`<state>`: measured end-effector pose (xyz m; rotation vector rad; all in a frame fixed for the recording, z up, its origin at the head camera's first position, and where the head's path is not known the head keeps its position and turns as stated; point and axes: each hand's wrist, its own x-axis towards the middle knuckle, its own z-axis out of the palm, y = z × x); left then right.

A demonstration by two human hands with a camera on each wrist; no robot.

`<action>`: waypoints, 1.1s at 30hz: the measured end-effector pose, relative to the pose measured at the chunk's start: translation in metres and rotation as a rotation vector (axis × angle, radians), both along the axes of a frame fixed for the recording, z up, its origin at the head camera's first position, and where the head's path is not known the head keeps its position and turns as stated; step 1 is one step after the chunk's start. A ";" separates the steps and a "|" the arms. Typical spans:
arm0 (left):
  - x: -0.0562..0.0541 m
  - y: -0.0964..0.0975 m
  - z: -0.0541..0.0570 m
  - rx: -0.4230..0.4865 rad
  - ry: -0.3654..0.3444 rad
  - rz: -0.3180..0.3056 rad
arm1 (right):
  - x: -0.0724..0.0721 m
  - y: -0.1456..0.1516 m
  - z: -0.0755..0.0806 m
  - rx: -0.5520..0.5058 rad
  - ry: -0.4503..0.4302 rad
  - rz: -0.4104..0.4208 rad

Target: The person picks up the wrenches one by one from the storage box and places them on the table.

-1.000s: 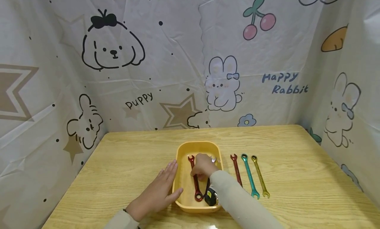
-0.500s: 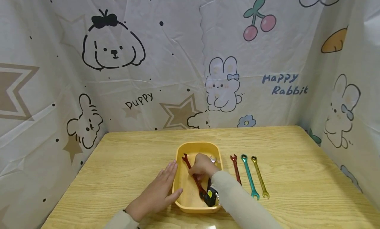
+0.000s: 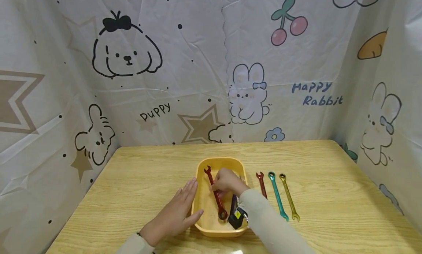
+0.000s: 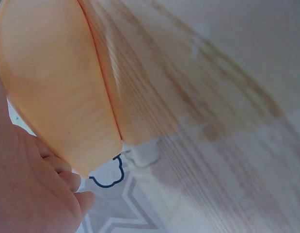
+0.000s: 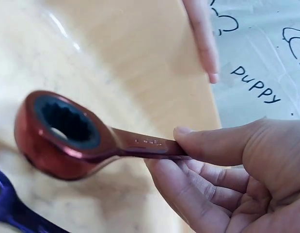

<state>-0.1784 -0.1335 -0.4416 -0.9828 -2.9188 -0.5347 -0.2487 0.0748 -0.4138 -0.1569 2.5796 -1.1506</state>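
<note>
My right hand [image 3: 227, 182] pinches a red combination wrench [image 3: 220, 204] by its shank, thumb against curled fingers, inside the yellow tray [image 3: 221, 232]. In the right wrist view the wrench's ring end [image 5: 57, 131] points away from the hand, above the tray floor. A blue-purple wrench [image 5: 19, 211] lies below it, mostly covered by the right hand and wrist in the head view. My left hand [image 3: 174, 213] rests against the tray's left side, its fingers straight and thumb at the rim. A shiny thing at the tray's far right is too hidden to name.
To the tray's right, a red wrench [image 3: 261, 184], a teal wrench [image 3: 278, 195] and a gold wrench [image 3: 289, 197] lie side by side on the wooden table [image 3: 148, 170]. A black object with a yellow mark [image 3: 236, 218] sits by the right cuff. Printed cloth hangs around.
The red wrench in my right hand has tilted, its open end swinging left and then farther up the tray. The right wrist has shifted slightly right. My left hand has stayed put.
</note>
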 end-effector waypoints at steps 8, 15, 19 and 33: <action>0.001 0.000 0.000 0.000 0.006 0.001 | -0.004 0.013 0.017 -0.105 0.015 0.003; 0.000 0.000 0.000 -0.008 -0.009 -0.004 | -0.002 0.042 0.038 -0.196 0.020 -0.023; 0.000 0.000 0.001 -0.008 -0.015 -0.018 | 0.000 0.067 0.047 -0.249 0.010 -0.016; 0.002 -0.001 0.002 -0.006 -0.022 -0.011 | 0.018 0.172 0.041 -0.176 -0.008 -0.061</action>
